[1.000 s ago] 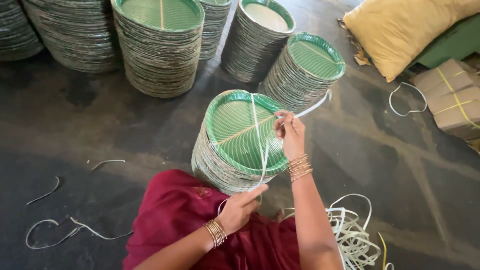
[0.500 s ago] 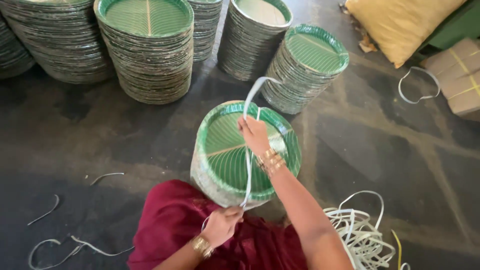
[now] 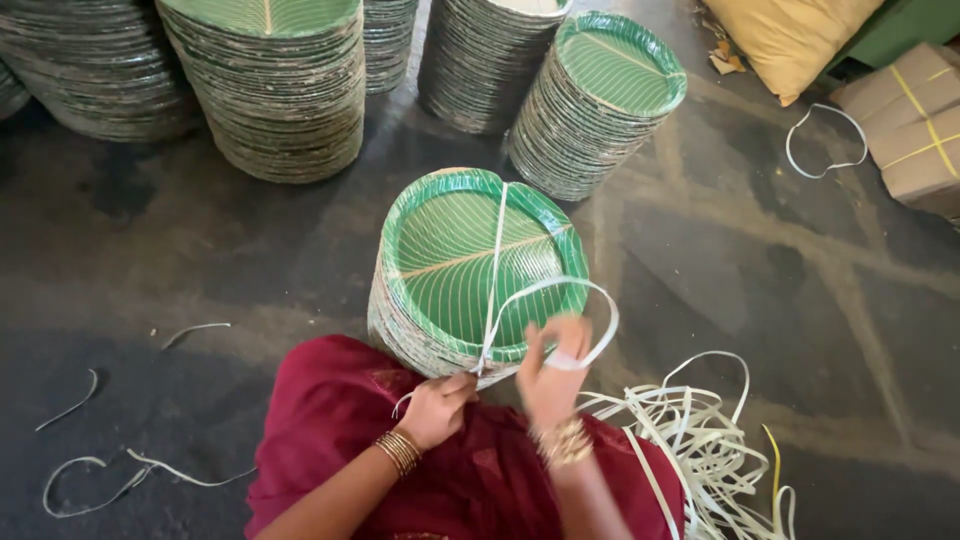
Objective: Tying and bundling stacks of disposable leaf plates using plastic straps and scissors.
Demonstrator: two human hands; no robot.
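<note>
Left hand (image 3: pixel 437 408) pinches the white strap (image 3: pixel 497 262) by the plate stack (image 3: pixel 478 272) on the floor. Right hand (image 3: pixel 553 372) grips its loop. Loose grip could let it slip off.

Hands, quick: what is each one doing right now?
Left hand: closed, pinching the thin white plastic strap at the near edge of the stack of green leaf-patterned paper plates.
Right hand: blurred, gripping the strap's loop.
</note>
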